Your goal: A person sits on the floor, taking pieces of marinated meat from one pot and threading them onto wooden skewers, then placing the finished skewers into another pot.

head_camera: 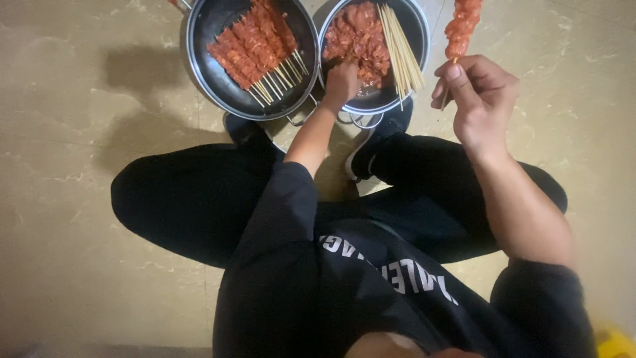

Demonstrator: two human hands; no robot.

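My right hand holds a wooden skewer loaded with red marinated meat, upright at the top right. My left hand reaches into the right metal bowl and its fingers pinch a piece from the heap of raw marinated meat. A bundle of bare wooden skewers leans across that bowl's right side. The left metal pan holds several finished meat skewers lying side by side.
I sit on a beige tiled floor with my legs in black trousers folded around the bowls. A black and white shoe rests just below the right bowl. A yellow thing shows at the bottom right corner.
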